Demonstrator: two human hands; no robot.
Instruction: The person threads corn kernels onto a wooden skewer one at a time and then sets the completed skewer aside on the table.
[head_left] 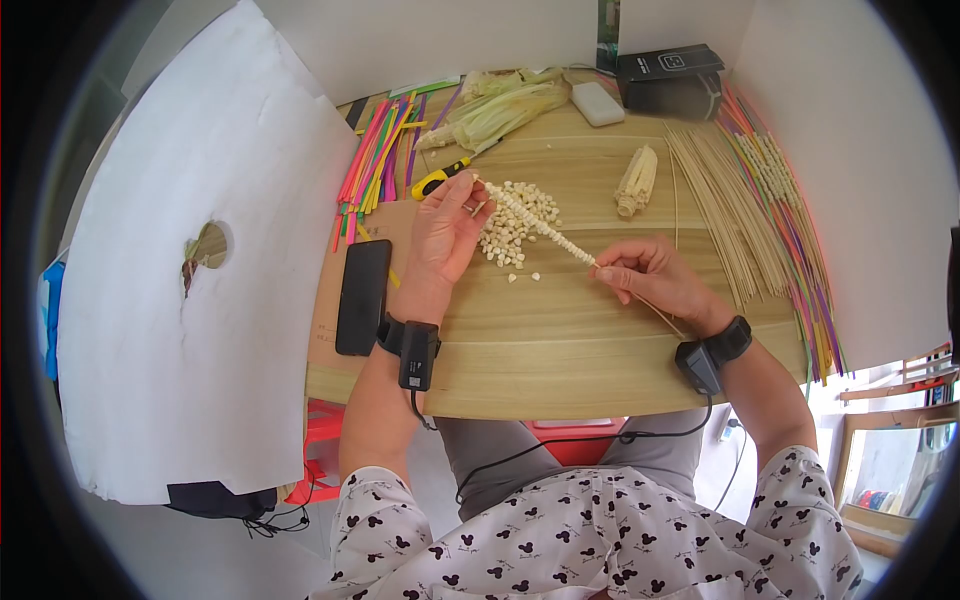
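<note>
A thin stick threaded with a row of pale corn kernels [545, 229] slants between my two hands above the table. My left hand [450, 225] is closed in a pinch at its upper end. Lower down on the right, my right hand [655, 278] grips the bare part of the stick just below the last kernel, and the stick's tail runs on past the palm. Under the threaded row lies a pile of loose corn kernels [515, 215], with a few scattered nearby. A partly stripped corn cob [636, 182] rests beyond my right hand.
Corn husks [510, 112], a white case [597, 103] and a black box [670, 85] stand at the back. Plain sticks [725, 210] and colored ones lie right. On the left are colored strips [378, 155], a yellow-black tool [440, 178] and a phone [363, 297]. White panels flank the table.
</note>
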